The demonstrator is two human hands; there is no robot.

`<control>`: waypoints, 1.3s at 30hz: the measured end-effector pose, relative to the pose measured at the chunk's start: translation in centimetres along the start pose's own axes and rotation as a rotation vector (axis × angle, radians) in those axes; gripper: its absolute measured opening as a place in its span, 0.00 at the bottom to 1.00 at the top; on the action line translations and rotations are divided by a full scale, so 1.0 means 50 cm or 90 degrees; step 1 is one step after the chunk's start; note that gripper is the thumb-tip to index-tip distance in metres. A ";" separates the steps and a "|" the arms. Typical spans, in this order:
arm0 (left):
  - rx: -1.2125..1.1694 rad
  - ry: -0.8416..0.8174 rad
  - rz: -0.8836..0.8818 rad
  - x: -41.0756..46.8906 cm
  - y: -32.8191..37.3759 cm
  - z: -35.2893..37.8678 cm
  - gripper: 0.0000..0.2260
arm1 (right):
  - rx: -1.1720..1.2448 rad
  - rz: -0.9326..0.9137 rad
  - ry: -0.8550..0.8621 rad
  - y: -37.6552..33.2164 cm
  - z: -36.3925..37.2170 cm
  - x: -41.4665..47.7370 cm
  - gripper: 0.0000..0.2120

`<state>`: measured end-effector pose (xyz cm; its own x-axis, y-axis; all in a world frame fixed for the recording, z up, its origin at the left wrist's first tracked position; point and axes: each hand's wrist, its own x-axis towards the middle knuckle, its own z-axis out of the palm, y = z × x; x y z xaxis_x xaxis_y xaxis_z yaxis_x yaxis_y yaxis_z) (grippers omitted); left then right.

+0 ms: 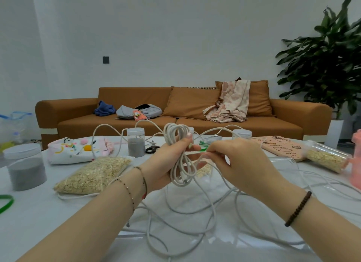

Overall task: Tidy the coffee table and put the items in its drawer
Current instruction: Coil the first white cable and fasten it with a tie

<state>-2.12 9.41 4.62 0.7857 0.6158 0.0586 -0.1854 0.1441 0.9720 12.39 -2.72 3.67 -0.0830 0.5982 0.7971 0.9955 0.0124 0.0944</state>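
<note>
Observation, head view. The left hand is raised above the coffee table, its fingers curled round a bundle of looped white cable. The loops stand up above the fist and hang down below it. The right hand is level with the left and just beside it, thumb and fingertips pinching one strand of the same cable close to the bundle.

The rest of the cable lies loose on the table top beneath both forearms (several slack turns, overlapping), with further strands arching away toward the far edge.

Also on the table:
- A clear bag of oats lies left of the hands.
- A lidded jar of grey sand is at the far left, and a second jar is behind the bag.
- Black-handled scissors are beside the second jar.
- A pink notebook is on the right.
</note>
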 end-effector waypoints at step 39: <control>-0.068 0.156 0.157 0.035 0.012 -0.097 0.09 | 0.347 0.197 -0.034 0.053 0.008 -0.001 0.07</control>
<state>-3.73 14.34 4.17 0.5478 0.8075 0.2189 -0.4225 0.0412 0.9054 15.04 -2.41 3.63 0.2008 0.6787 0.7064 0.8547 0.2310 -0.4649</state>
